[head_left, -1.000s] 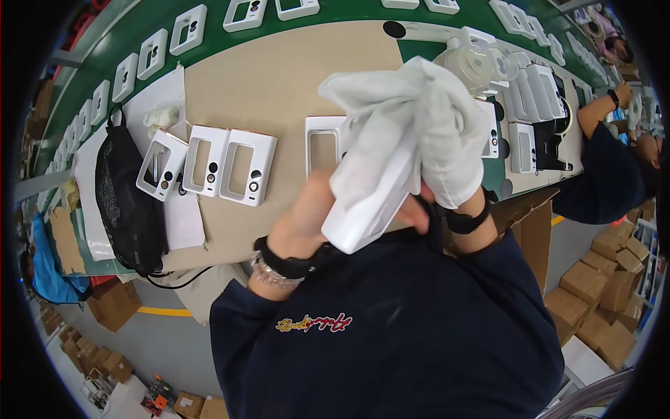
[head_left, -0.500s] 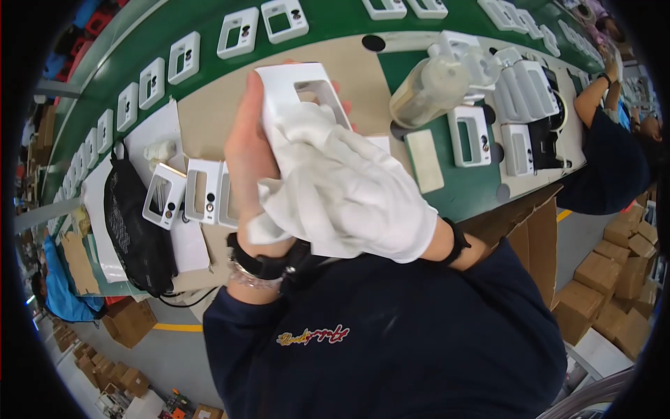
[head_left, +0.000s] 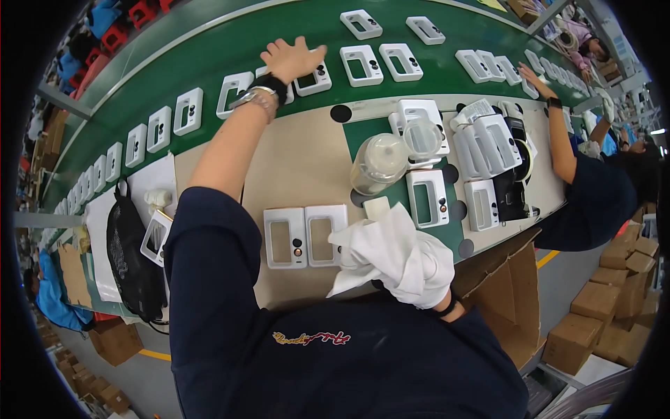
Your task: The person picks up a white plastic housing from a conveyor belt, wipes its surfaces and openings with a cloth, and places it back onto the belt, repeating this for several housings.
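My left hand (head_left: 293, 61) stretches out over the green belt, fingers spread and holding nothing. Beneath and beside it are white plastic housings, each with a rectangular window; one housing (head_left: 322, 82) sits just right of the wrist. My right hand (head_left: 424, 269), covered in white, is low near the table's front edge with a crumpled white cloth (head_left: 370, 241) bunched at its fingers, which hide in the folds. To its left, two housings lie side by side: a left one (head_left: 274, 261) and a right one (head_left: 341, 218) close to the cloth.
More housings line the green belt (head_left: 230, 52). Right of centre stand a translucent jar (head_left: 380, 164) and stacked housings (head_left: 419, 108). A black bag (head_left: 129, 251) lies at left. An open carton (head_left: 513, 300) is by the front edge. A co-worker's hand (head_left: 537, 80) reaches the belt at right.
My left hand has moved from the held housing up to the belt and is now empty. My right hand with the cloth has dropped down and right, away from the housing.
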`<state>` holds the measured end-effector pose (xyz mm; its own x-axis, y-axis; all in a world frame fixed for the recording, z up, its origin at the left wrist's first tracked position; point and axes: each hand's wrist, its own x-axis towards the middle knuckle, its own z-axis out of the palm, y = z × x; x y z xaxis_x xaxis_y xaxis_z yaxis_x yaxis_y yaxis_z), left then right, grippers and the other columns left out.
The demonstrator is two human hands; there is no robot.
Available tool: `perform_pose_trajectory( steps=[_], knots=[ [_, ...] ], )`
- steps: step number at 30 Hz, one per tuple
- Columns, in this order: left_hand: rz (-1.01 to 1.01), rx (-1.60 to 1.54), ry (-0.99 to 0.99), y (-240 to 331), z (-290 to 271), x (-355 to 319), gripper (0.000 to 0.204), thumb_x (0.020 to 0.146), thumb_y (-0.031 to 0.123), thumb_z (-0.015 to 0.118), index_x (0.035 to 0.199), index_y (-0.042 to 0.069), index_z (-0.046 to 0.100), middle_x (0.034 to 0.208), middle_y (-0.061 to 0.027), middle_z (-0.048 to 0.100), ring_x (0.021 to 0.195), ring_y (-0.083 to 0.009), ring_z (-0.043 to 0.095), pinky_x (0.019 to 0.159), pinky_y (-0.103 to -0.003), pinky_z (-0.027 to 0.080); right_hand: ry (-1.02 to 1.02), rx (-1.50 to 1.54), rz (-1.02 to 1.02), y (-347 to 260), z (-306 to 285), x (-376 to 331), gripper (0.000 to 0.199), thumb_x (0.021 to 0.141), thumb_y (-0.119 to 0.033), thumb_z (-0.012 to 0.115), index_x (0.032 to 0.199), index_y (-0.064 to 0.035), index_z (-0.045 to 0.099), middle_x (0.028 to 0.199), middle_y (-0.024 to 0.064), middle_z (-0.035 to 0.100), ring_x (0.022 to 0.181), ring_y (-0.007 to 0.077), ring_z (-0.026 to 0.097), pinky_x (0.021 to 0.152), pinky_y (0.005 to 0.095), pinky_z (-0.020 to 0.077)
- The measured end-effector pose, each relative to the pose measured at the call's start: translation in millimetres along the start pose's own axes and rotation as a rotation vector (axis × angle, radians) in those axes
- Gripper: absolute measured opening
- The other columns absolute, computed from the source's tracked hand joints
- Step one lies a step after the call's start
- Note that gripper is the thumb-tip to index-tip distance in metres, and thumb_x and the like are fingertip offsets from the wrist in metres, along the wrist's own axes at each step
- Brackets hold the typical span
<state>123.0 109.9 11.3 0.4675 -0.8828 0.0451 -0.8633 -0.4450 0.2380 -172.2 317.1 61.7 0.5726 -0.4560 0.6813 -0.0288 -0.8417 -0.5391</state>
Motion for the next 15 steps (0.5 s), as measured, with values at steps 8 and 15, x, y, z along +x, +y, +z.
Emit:
perform_pose_trajectory(
  steps=[8, 15],
  knots=[
    [0.192, 0.217, 0.078, -86, 17, 9, 0.046, 0.069, 0.036, 0.05, 0.111, 0.018, 0.046, 0.117, -0.0177, 0.041, 0.112, -0.0379, 0.03, 0.088, -0.053, 0.021, -0.052, -0.04, 0.016, 8, -2, -1, 0.034, 0.055, -0.001, 0.063, 0.088, -0.0037, 0.054, 0.075, 0.0109, 0.057, 0.061, 0.026, 0.056, 0.059, 0.0314, 0.0468],
    [0.338, -1.018, 0.0, -45, -86, -133, 0.036, 0.07, 0.0, 0.051, 0.104, 0.008, 0.042, 0.086, -0.0079, 0.051, 0.07, -0.017, 0.05, 0.061, -0.025, 0.039, 0.264, 0.123, 0.399, -11, 7, 7, 0.034, 0.073, -0.004, 0.054, 0.105, 0.0039, 0.044, 0.094, 0.0123, 0.054, 0.08, 0.0213, 0.054, 0.073, 0.0287, 0.0436]
  ],
)
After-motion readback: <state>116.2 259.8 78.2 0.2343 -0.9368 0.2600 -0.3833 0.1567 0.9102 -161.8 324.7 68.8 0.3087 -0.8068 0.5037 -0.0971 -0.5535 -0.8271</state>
